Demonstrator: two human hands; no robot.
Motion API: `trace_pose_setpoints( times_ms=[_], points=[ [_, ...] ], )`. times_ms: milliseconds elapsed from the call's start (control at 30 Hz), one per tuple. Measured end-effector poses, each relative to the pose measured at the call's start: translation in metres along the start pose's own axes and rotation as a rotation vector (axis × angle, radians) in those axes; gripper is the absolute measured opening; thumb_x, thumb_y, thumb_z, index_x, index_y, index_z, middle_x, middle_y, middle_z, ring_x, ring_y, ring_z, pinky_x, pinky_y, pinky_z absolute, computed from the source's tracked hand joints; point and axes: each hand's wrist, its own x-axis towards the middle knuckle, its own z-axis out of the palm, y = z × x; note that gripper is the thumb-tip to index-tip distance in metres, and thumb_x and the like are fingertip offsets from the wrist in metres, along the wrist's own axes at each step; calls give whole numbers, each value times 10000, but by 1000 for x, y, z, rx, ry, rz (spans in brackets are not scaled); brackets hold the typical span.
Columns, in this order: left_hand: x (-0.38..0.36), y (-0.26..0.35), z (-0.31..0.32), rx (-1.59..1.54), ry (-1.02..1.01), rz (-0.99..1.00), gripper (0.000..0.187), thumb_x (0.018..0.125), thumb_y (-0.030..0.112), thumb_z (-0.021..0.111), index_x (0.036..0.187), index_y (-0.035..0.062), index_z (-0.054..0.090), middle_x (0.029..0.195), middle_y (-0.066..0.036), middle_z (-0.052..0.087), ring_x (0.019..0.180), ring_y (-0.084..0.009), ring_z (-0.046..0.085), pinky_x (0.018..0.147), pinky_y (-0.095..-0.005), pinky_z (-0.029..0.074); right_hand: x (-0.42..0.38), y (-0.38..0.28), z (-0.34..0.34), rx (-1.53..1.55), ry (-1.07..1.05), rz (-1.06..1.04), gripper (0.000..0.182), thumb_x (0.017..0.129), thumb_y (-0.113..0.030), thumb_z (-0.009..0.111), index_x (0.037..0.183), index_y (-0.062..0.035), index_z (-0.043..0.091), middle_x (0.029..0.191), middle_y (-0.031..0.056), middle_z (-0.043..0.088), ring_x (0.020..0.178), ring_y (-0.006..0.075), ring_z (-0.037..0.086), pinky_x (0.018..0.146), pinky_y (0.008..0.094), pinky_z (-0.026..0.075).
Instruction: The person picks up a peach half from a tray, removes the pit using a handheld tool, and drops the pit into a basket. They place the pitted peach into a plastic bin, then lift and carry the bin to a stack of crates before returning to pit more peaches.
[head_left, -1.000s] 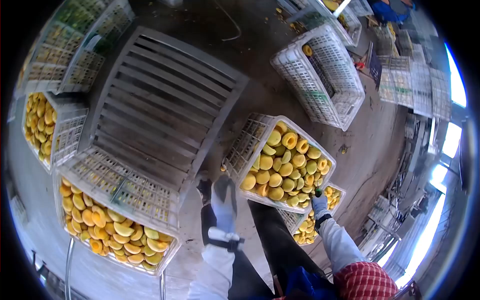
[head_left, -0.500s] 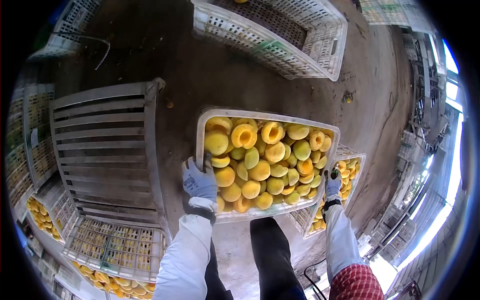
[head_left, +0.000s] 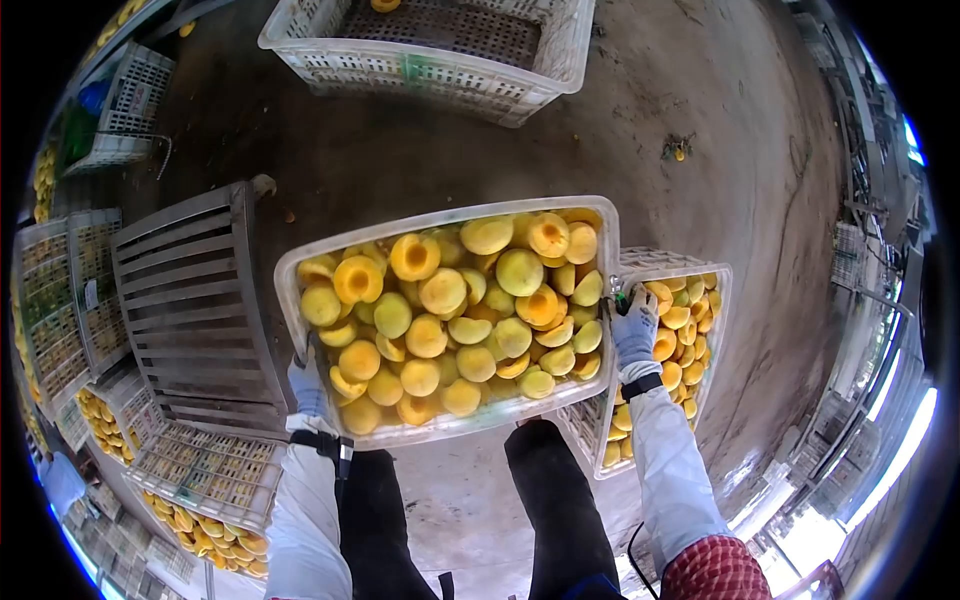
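White plastic forms the crate [head_left: 300, 262] that both gloved hands hold, lifted above the wet concrete floor [head_left: 700, 150] and tilted a little, its left end lower in the view. It is heaped with yellow peach halves [head_left: 455, 320], some cut side up with the orange pit hollow showing. The left hand [head_left: 308, 385] grips the left end of the crate, fingers curled tight around the rim. The right hand [head_left: 635, 325] clasps the right end, fingers closed on the rim; something small and green shows at its fingertips, too small to tell what it is. Both arms wear white sleeves, and dark trouser legs show beneath the crate.

Just under and right of the held crate stands a second crate [head_left: 715, 340], also full of halves. An almost empty crate [head_left: 450, 75] sits on the floor further off, at the top of the view. To the left lies a grey slatted pallet [head_left: 190, 300], with more filled crates [head_left: 210, 500] stacked beside it.
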Motion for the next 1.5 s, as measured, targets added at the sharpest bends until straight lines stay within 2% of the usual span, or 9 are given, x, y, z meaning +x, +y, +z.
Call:
trace_pose_setpoints(
  times_ms=[233,300,433,533,567,700,1033,1300,1500],
  points=[
    [-145,-86,-62,-582,26,-248,400,940,298,540,1223,19,498,1089,-90,583,923,-211,586,797,-324,513,1,-49,-37,328,-60,-447,505,769,-190,681,1218,-33,512,1149,195,562,1059,358,532,900,405,433],
    [-157,-171,-98,-576,80,-380,443,944,355,521,1246,35,474,1106,-76,573,953,-216,579,826,-331,507,15,-70,-21,453,-682,-201,511,791,-240,721,1187,10,518,1000,137,630,894,272,609,820,322,472],
    [-187,-261,-128,-510,75,-453,492,958,457,420,1278,85,444,1235,-71,541,1111,-227,535,953,-366,449,6,-80,24,1072,-967,170,259,802,-193,726,988,-68,595,771,-54,558,657,49,480,579,208,404],
    [-200,-138,-79,-690,143,-608,398,952,420,460,1155,83,519,1103,-79,590,957,-233,587,862,-377,496,-10,-87,23,961,-803,188,253,801,-189,728,977,-62,598,749,-54,559,603,50,483,521,204,399],
    [-194,-196,-97,-528,320,-566,330,926,374,543,1083,84,561,894,-54,606,753,-204,597,703,-353,524,-14,-91,23,906,-755,196,255,801,-190,729,978,-60,599,745,-53,560,595,47,483,508,202,395],
    [-195,-107,-86,-815,316,-554,274,913,244,579,1123,70,547,966,-88,611,841,-216,612,725,-335,526,8,-36,68,768,-485,75,213,817,-153,708,962,-45,595,773,-29,567,613,50,484,508,201,402],
    [-267,55,-156,-413,202,-438,261,870,177,660,1041,-6,587,849,-22,615,704,-69,558,625,-206,462,-88,-34,-204,897,-432,153,303,873,-237,648,1042,12,613,934,50,623,799,134,584,688,264,487],
    [-375,179,-239,-638,164,-270,233,872,50,623,1078,-33,552,969,-63,623,835,-95,594,727,-204,493,-117,-122,-362,918,-430,-35,182,898,-198,597,928,-20,574,822,44,607,699,125,589,626,267,491],
    [-461,207,-325,-871,376,-363,226,871,118,643,1053,-5,586,853,-21,630,722,-81,576,627,-204,463,-188,-308,-446,865,-631,-357,115,889,-138,593,905,-25,572,752,16,598,598,118,579,538,266,483]
  ],
)
